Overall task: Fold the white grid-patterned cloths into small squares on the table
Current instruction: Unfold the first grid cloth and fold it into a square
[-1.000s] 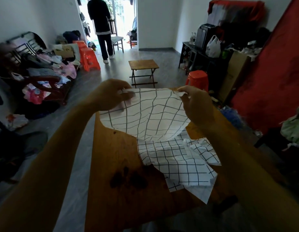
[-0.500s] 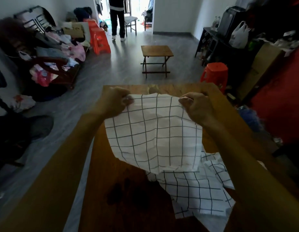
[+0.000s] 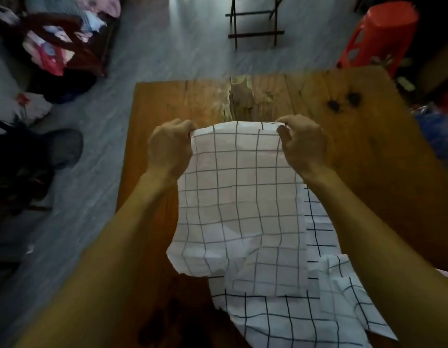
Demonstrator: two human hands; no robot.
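A white cloth with a dark grid (image 3: 243,202) hangs stretched between my two hands over the wooden table (image 3: 368,146). My left hand (image 3: 170,146) pinches its upper left corner and my right hand (image 3: 303,144) pinches its upper right corner. The cloth's lower edge drapes down onto a crumpled pile of more grid cloths (image 3: 305,320) lying on the near right part of the table. My forearms hide parts of that pile.
The table has a worn pale patch (image 3: 243,96) at its far edge and dark stains. Beyond it stand an orange plastic stool (image 3: 378,36) and a small folding table (image 3: 253,18). Clothes are heaped on a dark chair (image 3: 64,43) at far left.
My view has tipped down toward the table. Both hands have lowered the cloth, which now hangs flatter and more taut, with its lower edge resting on the pile.
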